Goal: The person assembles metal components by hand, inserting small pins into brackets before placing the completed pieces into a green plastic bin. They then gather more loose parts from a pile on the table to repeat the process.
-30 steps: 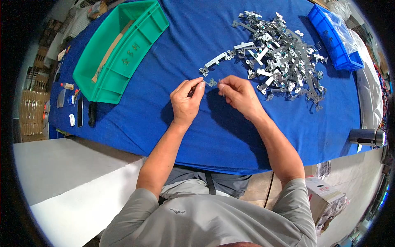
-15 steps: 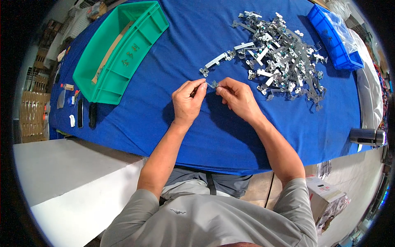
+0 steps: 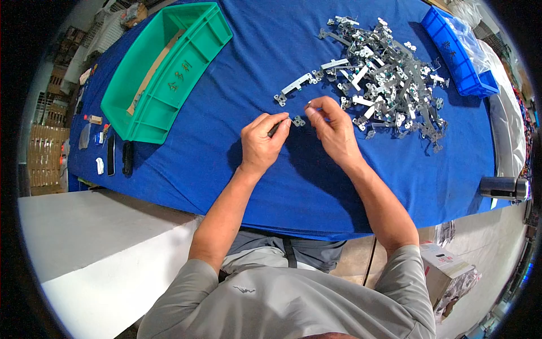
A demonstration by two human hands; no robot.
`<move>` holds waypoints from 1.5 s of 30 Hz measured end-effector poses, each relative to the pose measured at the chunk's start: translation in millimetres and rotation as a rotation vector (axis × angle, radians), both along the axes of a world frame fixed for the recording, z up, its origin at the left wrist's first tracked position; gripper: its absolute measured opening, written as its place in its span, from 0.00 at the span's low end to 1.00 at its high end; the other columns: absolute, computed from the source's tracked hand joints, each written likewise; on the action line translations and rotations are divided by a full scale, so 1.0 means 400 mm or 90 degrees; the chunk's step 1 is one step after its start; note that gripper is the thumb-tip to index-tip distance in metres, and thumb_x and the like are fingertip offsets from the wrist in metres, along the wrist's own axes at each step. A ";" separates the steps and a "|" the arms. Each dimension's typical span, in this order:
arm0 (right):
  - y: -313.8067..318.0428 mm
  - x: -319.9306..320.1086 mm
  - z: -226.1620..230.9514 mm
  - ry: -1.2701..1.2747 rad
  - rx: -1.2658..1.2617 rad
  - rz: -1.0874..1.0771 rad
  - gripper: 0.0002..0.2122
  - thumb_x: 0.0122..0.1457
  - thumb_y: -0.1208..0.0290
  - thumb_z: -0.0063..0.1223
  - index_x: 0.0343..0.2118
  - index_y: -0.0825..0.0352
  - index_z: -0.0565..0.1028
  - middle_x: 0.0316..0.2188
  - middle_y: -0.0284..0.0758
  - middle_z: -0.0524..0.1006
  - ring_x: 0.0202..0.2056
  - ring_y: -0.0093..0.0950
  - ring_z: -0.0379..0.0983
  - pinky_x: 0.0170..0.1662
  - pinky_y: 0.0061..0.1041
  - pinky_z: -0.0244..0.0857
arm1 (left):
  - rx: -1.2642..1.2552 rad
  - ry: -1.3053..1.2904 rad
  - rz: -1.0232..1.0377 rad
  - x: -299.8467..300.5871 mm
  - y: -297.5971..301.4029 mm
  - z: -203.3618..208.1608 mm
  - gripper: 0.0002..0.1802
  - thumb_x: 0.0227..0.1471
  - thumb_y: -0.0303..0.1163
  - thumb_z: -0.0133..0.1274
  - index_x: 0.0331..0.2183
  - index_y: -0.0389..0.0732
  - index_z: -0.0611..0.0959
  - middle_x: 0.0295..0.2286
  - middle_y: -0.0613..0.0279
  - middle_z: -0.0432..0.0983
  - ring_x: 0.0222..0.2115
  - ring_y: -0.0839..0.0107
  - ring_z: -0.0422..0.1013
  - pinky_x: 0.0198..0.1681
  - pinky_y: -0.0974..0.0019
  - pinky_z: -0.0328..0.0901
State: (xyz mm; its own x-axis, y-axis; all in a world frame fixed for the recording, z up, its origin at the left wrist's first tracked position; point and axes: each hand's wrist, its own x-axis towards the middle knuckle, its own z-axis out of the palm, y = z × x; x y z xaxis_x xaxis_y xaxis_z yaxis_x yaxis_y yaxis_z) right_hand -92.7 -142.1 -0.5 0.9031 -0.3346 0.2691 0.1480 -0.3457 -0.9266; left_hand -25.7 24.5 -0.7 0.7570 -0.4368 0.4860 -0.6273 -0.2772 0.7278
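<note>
right hand (image 3: 340,134) has come off the small metal piece (image 3: 299,120) since the frame half a second ago, index finger now higher; left hand (image 3: 262,144) has shifted slightly rightward, keeping the piece.

largest first. worktop (image 3: 243,68): covered in blue cloth, spans most of the view. green bin (image 3: 169,107): on its far left part, tan strip (image 3: 155,70) lying inside. heap of metal brackets (image 3: 389,79): on the far right part, silver and dark pieces tangled, several with holed ends. blue bin (image 3: 466,79): beyond the heap to the right, clear plastic (image 3: 468,42) in it.

hands: both above the cloth, near each other, not touching. left grip: thumb and index pinching the metal piece. right grip: thumb and index tips close together, other fingers curled; cannot tell whether anything tiny sits between them.

grey metallic cylinder (image 3: 499,188): near the right edge. two slim dark objects (image 3: 128,158): side by side, just nearer than the green bin. stray bracket (image 3: 296,83): ahead of the hands, left of the heap.

smallest, the metal piece: at the left fingertips, pale holed end projecting toward the right hand, apart from it. dark part (image 3: 275,129) shows inside the left hand; cannot tell if it belongs to the same piece.
</note>
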 end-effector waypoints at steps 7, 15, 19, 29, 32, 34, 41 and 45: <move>-0.006 -0.004 0.013 0.222 0.213 0.140 0.10 0.61 0.68 0.53 0.36 0.72 0.77 0.23 0.32 0.78 0.21 0.18 0.69 0.25 0.22 0.64 | -0.123 0.179 0.063 0.004 0.006 -0.027 0.05 0.52 0.22 0.59 0.34 0.33 0.85 0.23 0.66 0.76 0.22 0.85 0.68 0.24 0.77 0.64; 0.001 -0.006 0.001 0.121 0.063 0.114 0.08 0.59 0.70 0.54 0.36 0.71 0.76 0.23 0.40 0.78 0.24 0.27 0.75 0.29 0.28 0.67 | -0.115 0.208 0.060 0.010 0.009 -0.034 0.06 0.53 0.23 0.58 0.35 0.33 0.85 0.23 0.67 0.77 0.22 0.85 0.67 0.24 0.77 0.63; 0.004 -0.005 -0.001 0.084 0.028 0.105 0.08 0.58 0.72 0.55 0.34 0.72 0.76 0.23 0.46 0.77 0.26 0.37 0.77 0.30 0.33 0.68 | -0.101 0.229 0.051 0.015 0.012 -0.034 0.07 0.53 0.24 0.58 0.35 0.33 0.85 0.24 0.67 0.77 0.22 0.84 0.68 0.24 0.77 0.63; -0.002 -0.006 -0.008 0.019 0.022 0.071 0.08 0.55 0.71 0.55 0.34 0.71 0.75 0.28 0.46 0.78 0.31 0.45 0.77 0.35 0.40 0.69 | -0.035 0.158 0.063 0.003 0.004 -0.036 0.07 0.52 0.23 0.59 0.35 0.32 0.85 0.24 0.66 0.78 0.23 0.83 0.70 0.26 0.76 0.64; -0.012 -0.007 -0.016 -0.023 -0.007 0.078 0.08 0.56 0.73 0.54 0.36 0.71 0.73 0.29 0.46 0.77 0.34 0.45 0.76 0.37 0.40 0.68 | -0.032 0.116 0.038 0.002 -0.005 -0.038 0.07 0.51 0.23 0.59 0.35 0.32 0.85 0.24 0.65 0.78 0.23 0.82 0.69 0.26 0.75 0.64; -0.013 -0.003 -0.026 -0.078 -0.111 0.045 0.08 0.57 0.73 0.53 0.36 0.72 0.72 0.28 0.44 0.75 0.33 0.44 0.73 0.37 0.39 0.67 | -0.020 0.106 0.029 -0.001 -0.004 -0.036 0.07 0.51 0.24 0.60 0.34 0.32 0.85 0.24 0.65 0.78 0.23 0.82 0.69 0.26 0.75 0.64; -0.021 0.002 0.011 0.125 0.222 0.103 0.08 0.64 0.70 0.47 0.35 0.71 0.72 0.26 0.33 0.75 0.24 0.21 0.68 0.28 0.24 0.65 | -0.057 0.144 0.041 0.004 0.004 -0.038 0.08 0.56 0.24 0.56 0.38 0.32 0.83 0.22 0.69 0.74 0.18 0.86 0.63 0.19 0.79 0.56; -0.020 -0.009 0.011 0.232 0.271 0.210 0.09 0.64 0.70 0.47 0.34 0.71 0.73 0.26 0.34 0.77 0.22 0.19 0.70 0.22 0.20 0.66 | -0.182 0.258 0.052 -0.001 -0.002 -0.022 0.08 0.57 0.25 0.55 0.39 0.32 0.82 0.22 0.69 0.72 0.17 0.86 0.61 0.18 0.80 0.55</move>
